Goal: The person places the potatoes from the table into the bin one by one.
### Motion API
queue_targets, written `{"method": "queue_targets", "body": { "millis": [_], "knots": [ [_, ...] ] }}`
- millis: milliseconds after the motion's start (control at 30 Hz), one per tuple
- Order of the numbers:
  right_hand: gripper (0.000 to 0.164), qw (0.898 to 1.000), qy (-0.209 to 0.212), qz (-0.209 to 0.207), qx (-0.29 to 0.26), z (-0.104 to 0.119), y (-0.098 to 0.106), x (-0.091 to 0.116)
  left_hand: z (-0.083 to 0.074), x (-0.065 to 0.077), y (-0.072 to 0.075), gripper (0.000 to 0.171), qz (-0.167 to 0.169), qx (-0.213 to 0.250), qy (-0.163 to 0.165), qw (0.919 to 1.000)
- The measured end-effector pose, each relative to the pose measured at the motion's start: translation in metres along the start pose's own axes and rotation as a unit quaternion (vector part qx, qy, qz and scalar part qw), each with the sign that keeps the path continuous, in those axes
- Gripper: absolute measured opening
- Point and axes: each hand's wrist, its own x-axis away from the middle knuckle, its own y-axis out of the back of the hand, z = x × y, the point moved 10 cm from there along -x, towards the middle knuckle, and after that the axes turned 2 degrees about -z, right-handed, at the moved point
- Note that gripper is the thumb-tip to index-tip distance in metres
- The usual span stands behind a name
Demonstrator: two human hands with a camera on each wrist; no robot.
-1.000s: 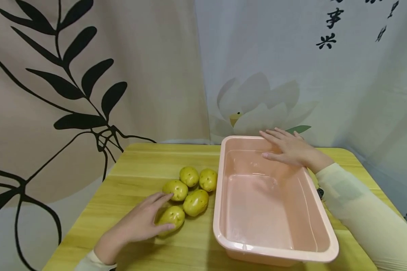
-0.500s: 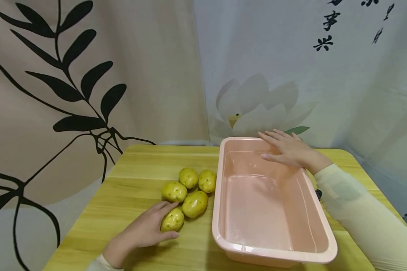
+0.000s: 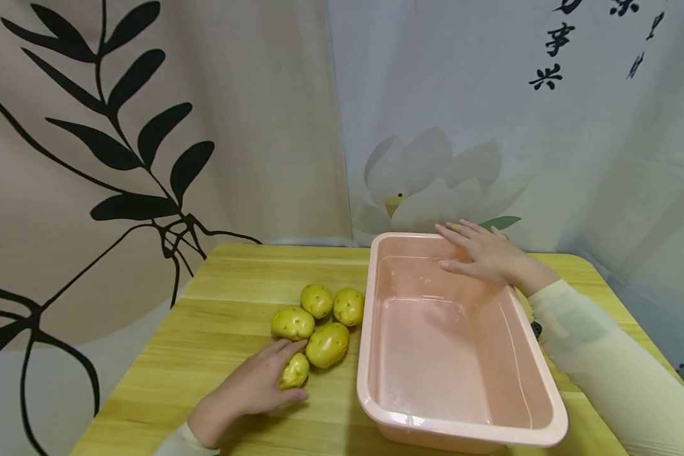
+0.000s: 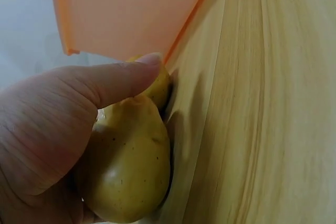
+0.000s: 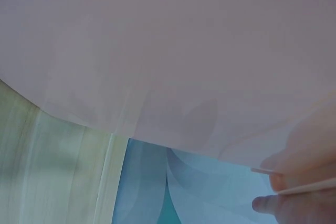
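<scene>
My left hand (image 3: 256, 383) holds the nearest potato (image 3: 295, 372) of a small group on the table, its thumb on the near side and its fingers reaching past the far side. Seen from the left wrist, the thumb lies across the narrow end of this yellow, dark-spotted potato (image 4: 128, 166). Part of the potato is hidden by the hand. At the far right corner of a pink plastic basin (image 3: 462, 420), my right hand (image 3: 490, 253) rests over the rim with fingers fairly straight and spread. The thumb is on the basin's inner side.
Several other potatoes cluster left of the basin, including a large one (image 3: 327, 345) beside the held potato and one (image 3: 349, 306) close to the basin wall. The wooden table (image 3: 239, 285) ends at a printed curtain (image 3: 273, 126) behind.
My left hand has slid slightly right and closed in around the nearest potato, covering more of it. My right hand stays on the basin's rim.
</scene>
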Motion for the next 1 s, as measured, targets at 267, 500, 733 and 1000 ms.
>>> {"method": "queue_targets", "body": {
  "millis": [267, 500, 733, 1000],
  "knots": [
    [0.08, 1.0, 0.0, 0.003, 0.002, -0.002, -0.0036, -0.0019, -0.0024, -0.0053, -0.0036, 0.096, -0.005, -0.001, 0.008, 1.0],
    [0.081, 1.0, 0.0, 0.0, -0.001, -0.0021, -0.0023, -0.0025, 0.0015, -0.0084, -0.007, 0.1, 0.003, 0.009, 0.032, 0.9994],
    [0.081, 1.0, -0.001, 0.004, -0.001, -0.0011, -0.0018, -0.0025, 0.0067, -0.0096, -0.0075, 0.1, -0.008, 0.022, 0.033, 0.9992],
    [0.082, 1.0, -0.002, 0.006, -0.014, -0.0014, -0.0013, -0.0018, 0.0061, -0.0106, -0.0039, 0.09, -0.021, 0.029, 0.024, 0.9991]
  ]
}}
